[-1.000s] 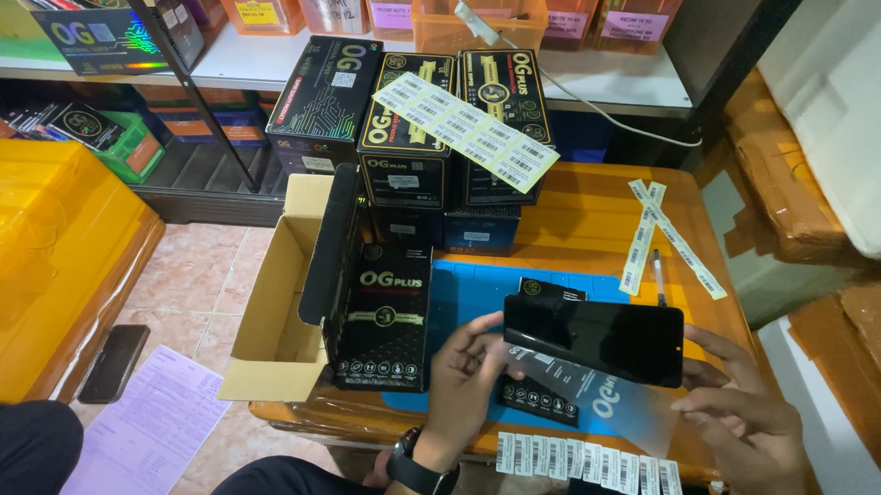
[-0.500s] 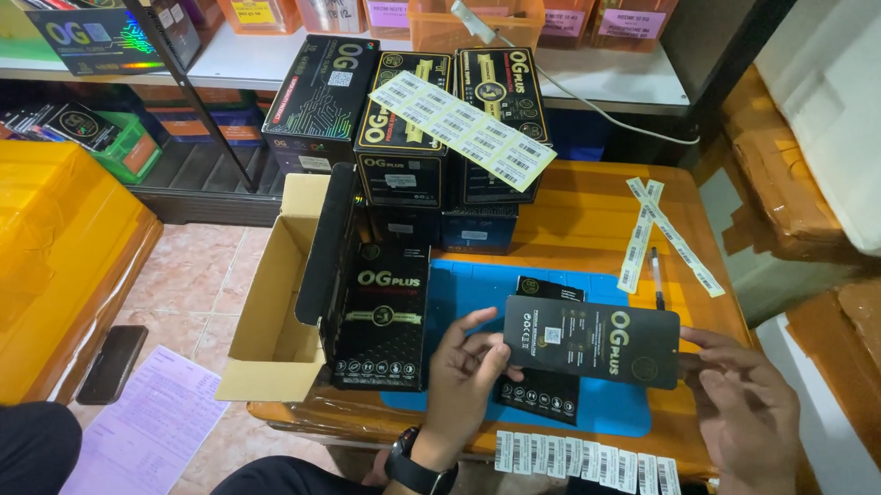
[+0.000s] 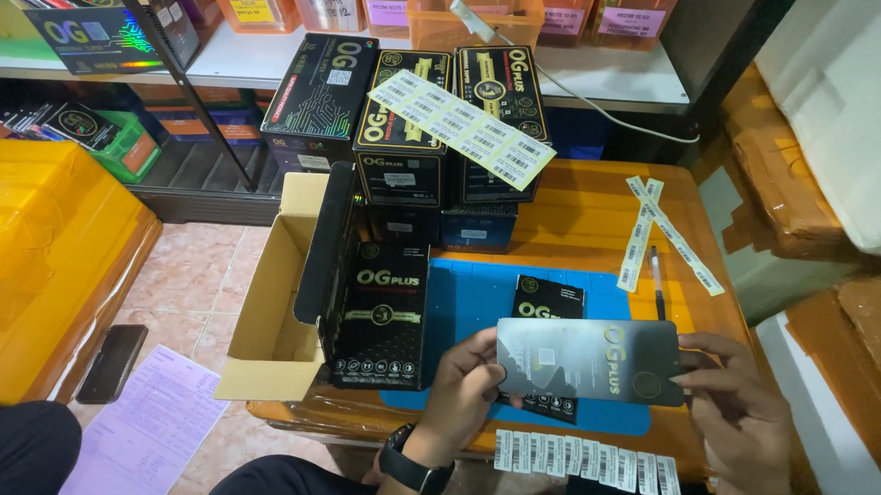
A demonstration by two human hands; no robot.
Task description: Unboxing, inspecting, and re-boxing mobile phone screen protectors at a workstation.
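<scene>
Now, flat black packet [image 3: 589, 358] lying crosswise, long axis left-right, left hand [image 3: 464, 397] and right hand [image 3: 740, 419] each grip an end

**Both hands raised, fingers pinching at chest level**

The left hand [image 3: 464, 392] is reaching up from below, wrist bent back and wearing a dark watch, thumb and fingertips pinching together. The right hand [image 3: 745, 414] is coming in from the right, back of the hand showing, fingers curling inward in a pinch.
</scene>
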